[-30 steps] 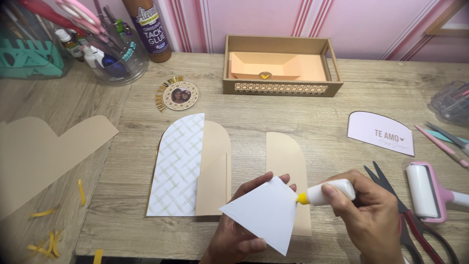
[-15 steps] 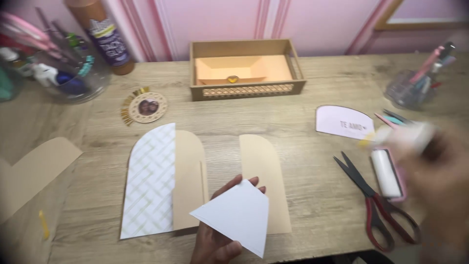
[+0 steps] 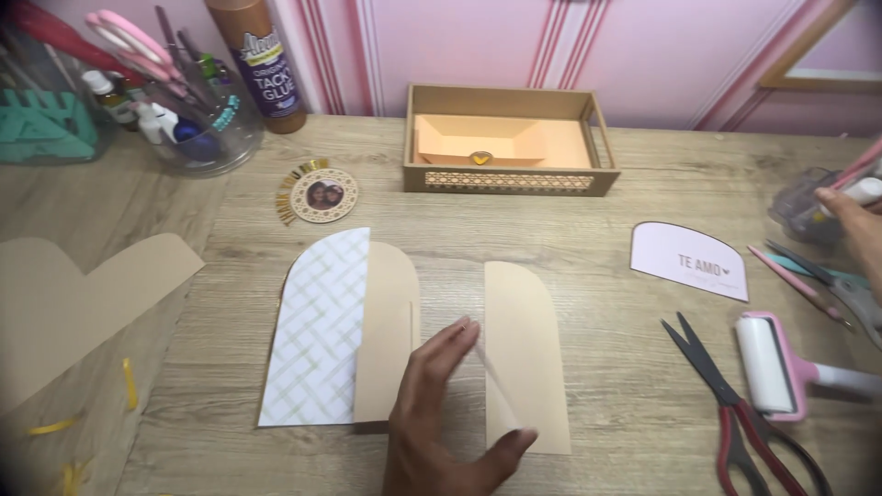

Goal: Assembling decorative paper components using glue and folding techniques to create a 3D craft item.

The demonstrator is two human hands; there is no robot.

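1. Head view, containers: brown open box (image 3: 511,180) at 12 o'clock on the wooden table (image 3: 588,230) holds a peach folded envelope (image 3: 487,145). Clear jar (image 3: 197,138) at 10 o'clock holds pens and small bottles. Clear cup (image 3: 801,209) at 3 o'clock; contents unclear.
2. Kraft arched card (image 3: 404,340) lies open at centre: lattice-patterned left panel (image 3: 317,331), plain tan right panel (image 3: 525,354).
3. Left hand (image 3: 441,413) at 6 o'clock, fingers spread flat, pressing the card's middle, grasping nothing.
4. Right hand (image 3: 859,225) at 3 o'clock pinches a white glue pen (image 3: 859,191) by the cup.
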